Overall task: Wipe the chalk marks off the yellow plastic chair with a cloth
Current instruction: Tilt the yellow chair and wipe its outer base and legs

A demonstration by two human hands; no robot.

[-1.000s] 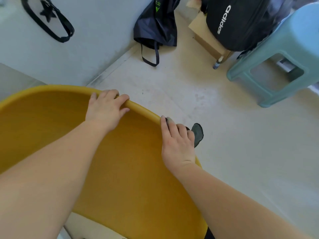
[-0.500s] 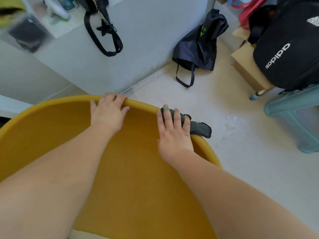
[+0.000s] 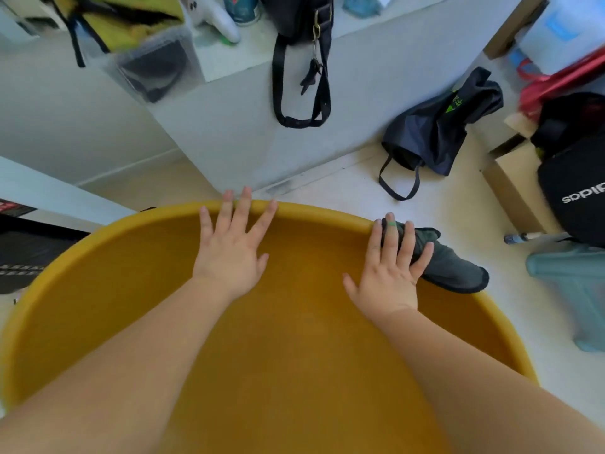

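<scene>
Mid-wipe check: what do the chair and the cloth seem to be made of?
Chair: likely moulded plastic, mustard yellow, smooth satin finish; one seamless curved shell with a rolled rim. Cloth: dark grey fabric, matte, weave too blurred to tell; it drapes limply over the rim under the right hand, with a darker hemmed edge.

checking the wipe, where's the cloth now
In the head view the cloth drapes over the right rim of the chair, under the fingers of the right hand.

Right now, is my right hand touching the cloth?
Touching. The head view shows the right hand lying flat, fingers straight, on the dark cloth draped over the rim of the yellow chair.
</scene>
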